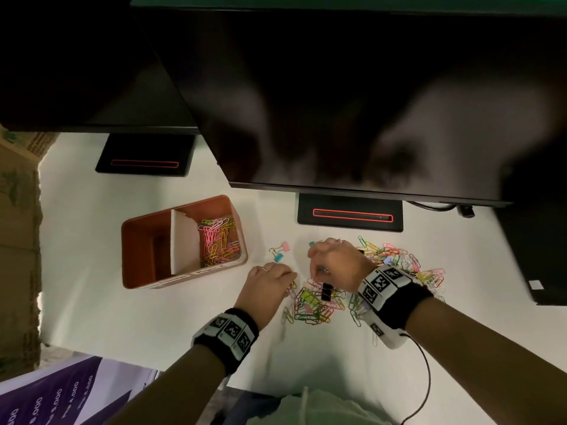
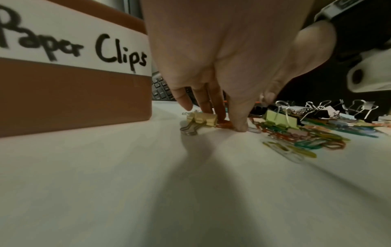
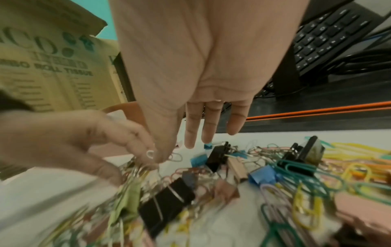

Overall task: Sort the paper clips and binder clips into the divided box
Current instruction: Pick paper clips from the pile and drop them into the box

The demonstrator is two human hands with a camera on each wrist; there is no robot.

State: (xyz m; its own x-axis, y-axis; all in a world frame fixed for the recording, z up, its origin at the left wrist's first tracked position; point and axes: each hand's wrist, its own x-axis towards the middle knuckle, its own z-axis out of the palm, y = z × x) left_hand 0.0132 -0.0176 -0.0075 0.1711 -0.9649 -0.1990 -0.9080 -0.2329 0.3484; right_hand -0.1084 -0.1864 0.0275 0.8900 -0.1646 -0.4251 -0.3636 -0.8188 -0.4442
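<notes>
The brown divided box point(image 1: 190, 276) stands at the left, its near wall labelled "Paper Clips" point(image 2: 74, 93). Its right compartment holds coloured paper clips point(image 1: 217, 237); the left one looks bare. A mixed pile of clips point(image 1: 319, 302) lies under both hands. My left hand point(image 2: 230, 124) reaches down at the pile's left edge and pinches an orange paper clip point(image 2: 224, 125) beside a pale yellow binder clip point(image 2: 203, 119). My right hand point(image 3: 167, 158) hovers over the pile, with thumb and forefinger pinching a silver paper clip point(image 3: 176, 157); its other fingers are straight. A black binder clip point(image 3: 167, 202) lies below it.
Two dark monitors overhang the desk, their stands point(image 1: 349, 213) behind the pile. A pink binder clip point(image 1: 285, 246) and a blue one point(image 1: 278, 257) lie between box and pile. A cardboard carton point(image 1: 18, 240) is at the left, a keyboard point(image 3: 325, 36) at the right, and a cable point(image 1: 426, 378) trails from my right wrist.
</notes>
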